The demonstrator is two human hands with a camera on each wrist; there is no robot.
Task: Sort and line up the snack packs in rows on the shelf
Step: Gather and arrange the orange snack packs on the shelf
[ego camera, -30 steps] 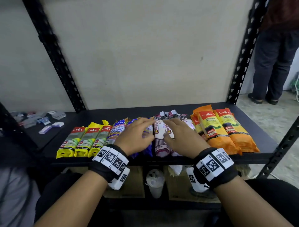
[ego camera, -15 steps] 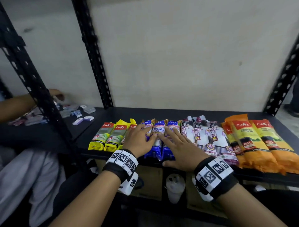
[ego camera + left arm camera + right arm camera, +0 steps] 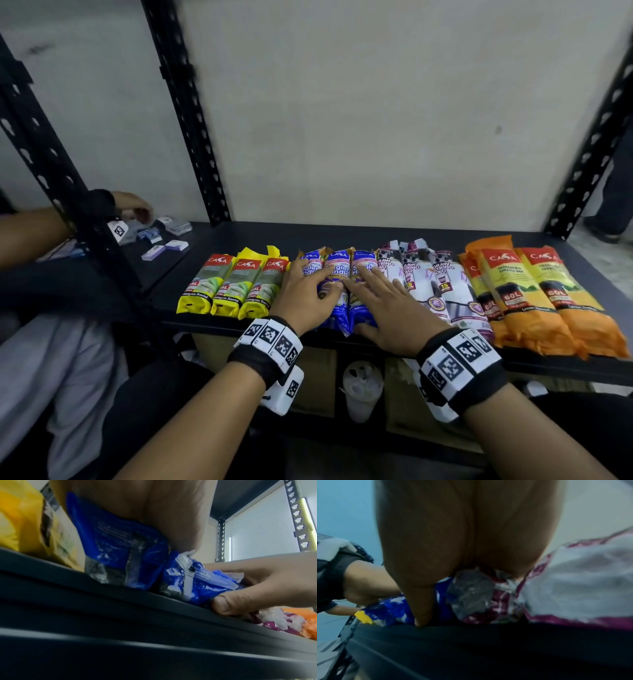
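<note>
Four groups of packs lie side by side on the black shelf [image 3: 308, 236]: yellow-green packs [image 3: 236, 284], blue packs [image 3: 337, 270], white-purple packs [image 3: 435, 281] and orange packs [image 3: 534, 294]. My left hand [image 3: 310, 282] rests on the left blue packs, fingers spread, thumb towards the middle one. My right hand [image 3: 376, 298] lies flat over the right blue pack, beside the white-purple ones. Its thumb [image 3: 228, 604] presses the blue pack's front end [image 3: 188, 585] at the shelf edge. The left wrist view shows my palm on a blue pack [image 3: 120, 540].
Black perforated uprights [image 3: 185, 113] frame the shelf. On the neighbouring shelf to the left, another person's hand [image 3: 132, 205] handles small boxes [image 3: 164, 240]. A plastic cup [image 3: 363, 387] and cardboard boxes stand on the level below. Someone's legs [image 3: 613, 205] are at the far right.
Both hands have moved left, off the white-purple packs and onto the blue packs. The head view has swung left. Over the last half second the hands have barely shifted.
</note>
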